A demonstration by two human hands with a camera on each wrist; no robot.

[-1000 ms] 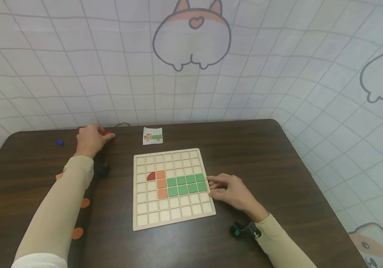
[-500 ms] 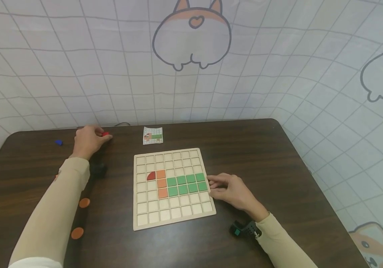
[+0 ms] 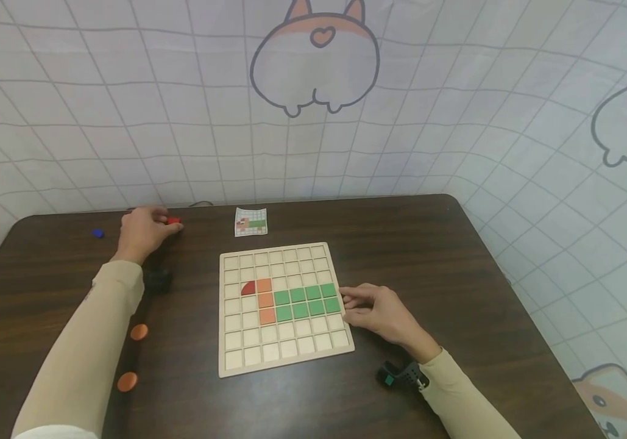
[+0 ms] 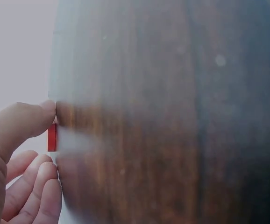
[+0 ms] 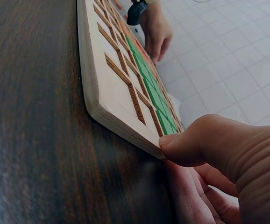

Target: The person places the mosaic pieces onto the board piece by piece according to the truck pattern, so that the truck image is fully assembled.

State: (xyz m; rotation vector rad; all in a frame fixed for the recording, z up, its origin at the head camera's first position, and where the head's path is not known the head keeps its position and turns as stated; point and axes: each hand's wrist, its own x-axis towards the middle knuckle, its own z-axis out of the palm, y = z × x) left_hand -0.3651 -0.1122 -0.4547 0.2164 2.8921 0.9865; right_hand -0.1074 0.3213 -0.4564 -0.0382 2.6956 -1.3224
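Left hand: you drew back slightly, fingers half-bent; pinch unclear.
Red piece: sat between thumb and fingers, left of the board.
Board: gained nothing; your right hand pinched its edge.

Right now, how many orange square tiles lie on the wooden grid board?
3, in one column: the top tile beside the red quarter-circle tile, the middle tile and bottom tile left of the green square tiles. None on the board is hidden.

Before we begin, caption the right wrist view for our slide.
A right hand touches a gridded wooden board set with green tiles.
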